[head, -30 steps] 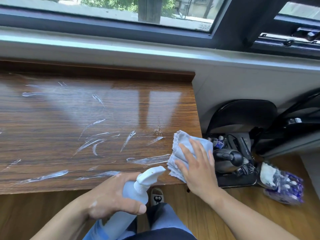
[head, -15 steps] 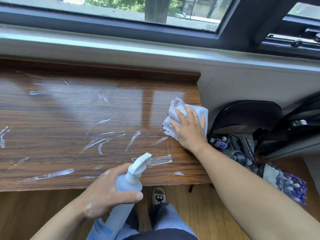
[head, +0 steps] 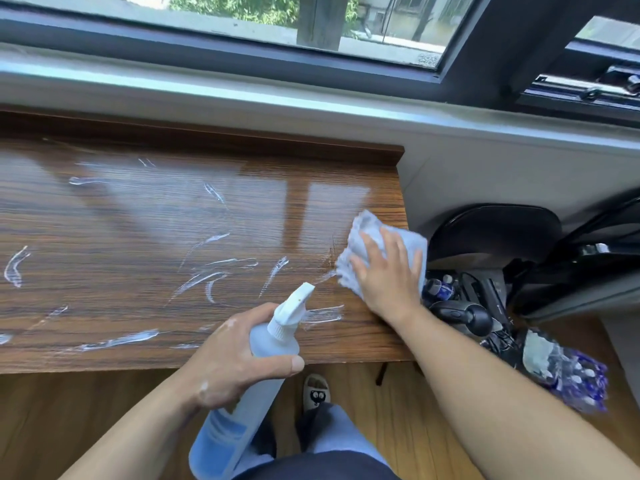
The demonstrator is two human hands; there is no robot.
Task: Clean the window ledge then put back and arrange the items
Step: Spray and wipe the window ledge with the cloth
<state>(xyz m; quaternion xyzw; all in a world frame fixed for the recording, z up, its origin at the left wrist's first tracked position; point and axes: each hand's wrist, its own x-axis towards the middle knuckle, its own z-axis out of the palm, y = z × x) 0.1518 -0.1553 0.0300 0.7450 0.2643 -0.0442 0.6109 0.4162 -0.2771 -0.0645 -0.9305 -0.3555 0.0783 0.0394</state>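
Right hand (head: 386, 275) is down flat on the cloth (head: 365, 226), palm pressed, fingers straight and spread a little, pointing up toward the window; nothing is curled round the fabric, it is simply pinned under the open palm. The pale blue-grey cloth is bunched and sits at the right end of the wooden ledge (head: 138, 237), its right edge hanging just past the ledge's corner. The right forearm runs in from the lower right, crossing the ledge's front edge, wrist roughly level with the surface. Over on the other side, the left hand (head: 239, 358) is wrapped round the neck of the spray bottle (head: 239, 431), thumb lying across the front, fingers curled behind, a firm full grip. The bottle is tilted, white trigger head up and aimed toward the cloth, its body slanting down toward the person's lap, held in front of the ledge's near edge and not resting on it. White streaks (head: 214, 271) of cleaner lie smeared across the glossy wood, most of them left of the cloth, with one short smear just beside the nozzle. Beyond the ledge's right end, on the floor, sit a black chair (head: 495, 230), a clutter of dark gear (head: 464, 315) and a plastic bag (head: 571, 368) with blue-and-white contents. A slipper (head: 316, 393) shows below the ledge.
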